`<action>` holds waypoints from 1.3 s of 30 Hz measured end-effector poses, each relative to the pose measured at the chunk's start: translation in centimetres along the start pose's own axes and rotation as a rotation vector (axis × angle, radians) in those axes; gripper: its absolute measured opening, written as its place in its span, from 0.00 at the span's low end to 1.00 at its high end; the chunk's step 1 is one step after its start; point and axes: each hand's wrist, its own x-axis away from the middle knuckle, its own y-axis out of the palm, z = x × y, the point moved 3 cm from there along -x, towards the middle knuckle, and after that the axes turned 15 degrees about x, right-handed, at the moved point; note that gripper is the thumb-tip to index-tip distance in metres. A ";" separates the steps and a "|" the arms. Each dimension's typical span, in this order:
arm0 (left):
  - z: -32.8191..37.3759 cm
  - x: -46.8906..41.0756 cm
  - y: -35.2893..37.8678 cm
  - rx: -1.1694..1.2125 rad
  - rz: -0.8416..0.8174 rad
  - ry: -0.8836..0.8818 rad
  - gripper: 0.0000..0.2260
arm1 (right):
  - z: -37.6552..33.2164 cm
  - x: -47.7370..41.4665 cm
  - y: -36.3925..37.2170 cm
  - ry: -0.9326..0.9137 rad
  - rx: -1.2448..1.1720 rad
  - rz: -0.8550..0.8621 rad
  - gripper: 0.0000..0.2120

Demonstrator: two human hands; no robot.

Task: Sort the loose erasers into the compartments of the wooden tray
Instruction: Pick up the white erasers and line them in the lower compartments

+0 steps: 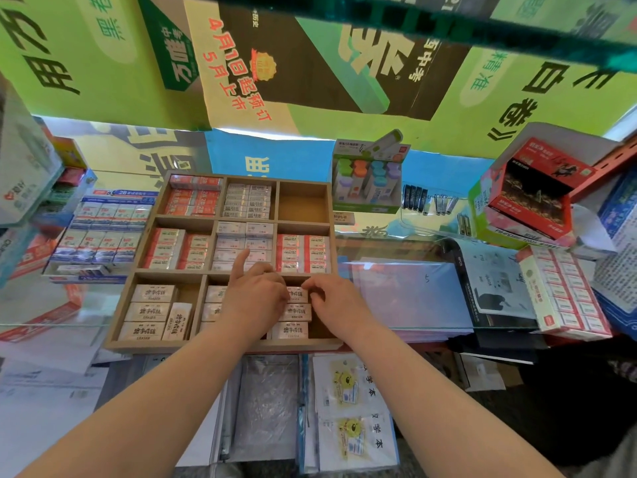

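Head view looks down on a wooden tray (220,345) of nine compartments lying on a glass counter (406,291). Erasers (148,312) fill most of it: red-and-white ones in the far left, middle left and middle right compartments, white ones in the two central ones, beige ones along the near row. The far right compartment (303,203) shows its bare floor.

Both hands meet over the near row. The left hand (256,298) hovers above the near middle compartment, index finger straight and pointing away, the other fingers curled under; I cannot tell whether they hold anything. The right hand (339,298) is over the near right compartment, its fingertips curled onto the right end of the farthest beige eraser (297,294) there, pinching it. Two more beige ones lie flat just nearer in the same compartment.

One loose eraser (343,218) lies on the counter just beside the tray's right wall. Left of the tray stands a box (103,236) of blue-and-white erasers. A highlighter box (367,181) stands beyond the tray's far right corner, and a red carton (531,191) sits tilted further right. Booklets (351,408) lie below the counter's edge.
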 end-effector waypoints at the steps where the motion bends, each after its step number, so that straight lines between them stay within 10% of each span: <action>1: 0.0 0.0 -0.1 0.010 -0.007 0.004 0.10 | 0.1 0.2 0.2 -0.008 -0.005 -0.027 0.14; 19: -0.6 4.0 1.9 0.469 0.005 -0.134 0.26 | -0.1 1.9 1.7 0.216 -0.842 -0.188 0.22; 29: 0.1 3.0 2.1 0.233 0.003 -0.152 0.24 | 0.3 1.6 1.5 0.223 -0.579 -0.192 0.20; 39: 1.5 3.1 1.3 0.157 0.173 -0.110 0.12 | 6.3 -3.0 -2.9 0.235 -0.265 0.241 0.15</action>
